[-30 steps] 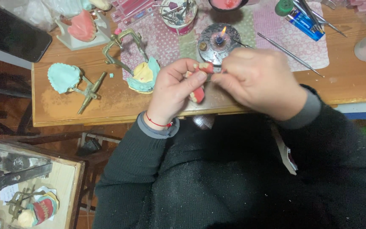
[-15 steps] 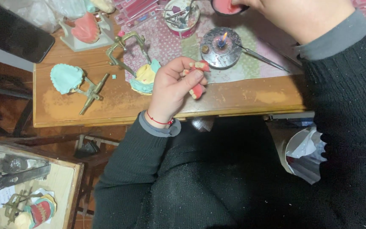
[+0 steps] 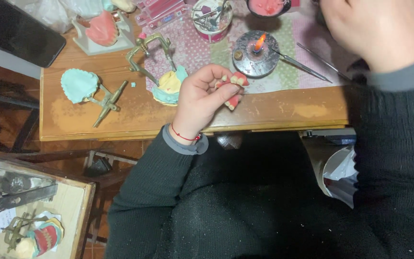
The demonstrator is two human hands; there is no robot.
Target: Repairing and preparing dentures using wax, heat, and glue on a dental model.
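risk first: the burner (image 3: pixel 256 56) is lit, its flame standing just right of and beyond the left hand (image 3: pixel 201 96), and the pink denture (image 3: pixel 233 88) pinched there is waxy-looking; my judgement is that drifting it toward the flame could soften it or scorch a fingertip. a second risk: the denture is held over the near edge of the bench (image 3: pixel 274 108), so a slackened pinch would likely drop it past the edge into the lap. a third: the right hand (image 3: pixel 377 31) is up at the far right over the patterned mat (image 3: pixel 307 36), with thin metal tools (image 3: pixel 307 64) lying just below it and beside the burner; a careless sweep could knock one into the flame or off the bench. left hand: fingers curled in, thumb and fingertips closed around the denture, a few teeth showing at its upper end; a red thread sits at the wrist. right hand: seen from the back, loosely curled; whether it holds anything i cannot tell. nearby: a yellow and green cast (image 3: pixel 168 86) on a brass articulator (image 3: pixel 149 52) touches the left hand's left side; a green cast (image 3: pixel 78 85) lies farther left; a cup of burs (image 3: pixel 212 19) stands at the far edge.
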